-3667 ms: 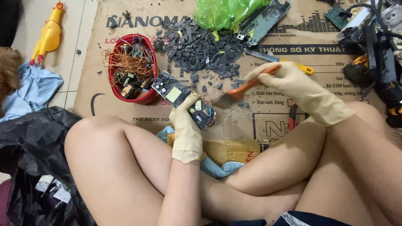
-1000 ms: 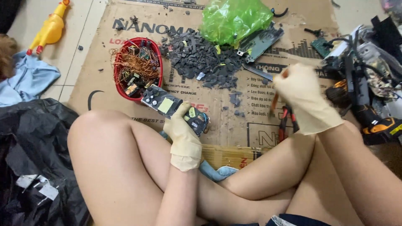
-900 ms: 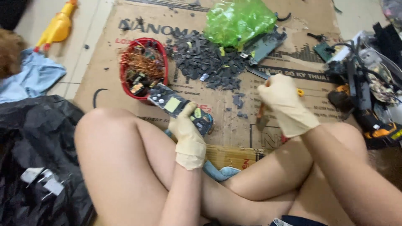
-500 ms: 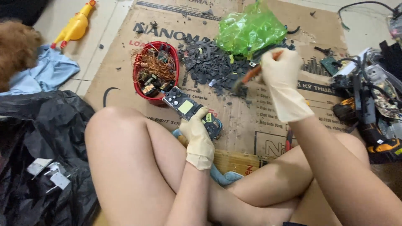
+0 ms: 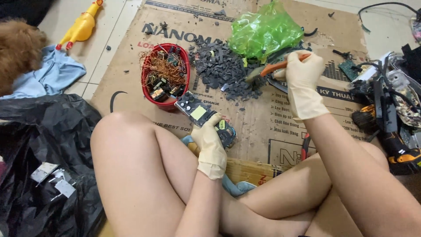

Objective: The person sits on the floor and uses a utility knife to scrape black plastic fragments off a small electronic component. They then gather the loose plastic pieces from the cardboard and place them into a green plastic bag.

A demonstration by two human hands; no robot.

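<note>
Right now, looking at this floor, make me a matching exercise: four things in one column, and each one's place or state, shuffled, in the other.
Things:
1. circuit board
2. orange-handled pliers
3. red bowl
4. yellow toy

Places or states:
A. on the tiles, off the cardboard, upper left
B. pinned down by the left hand
C. full of copper wire and parts
D. held in the right hand, over the dark chips

Pairs: 1-B, 2-D, 3-C, 4-A

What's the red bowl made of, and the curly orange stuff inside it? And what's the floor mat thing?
The red bowl looks like smooth plastic, with a slightly shiny rim. The tangle inside seems to be bare copper wire: thin, reddish-orange, glinting. The mat looks like flattened cardboard: matte brown, with printing.
</note>
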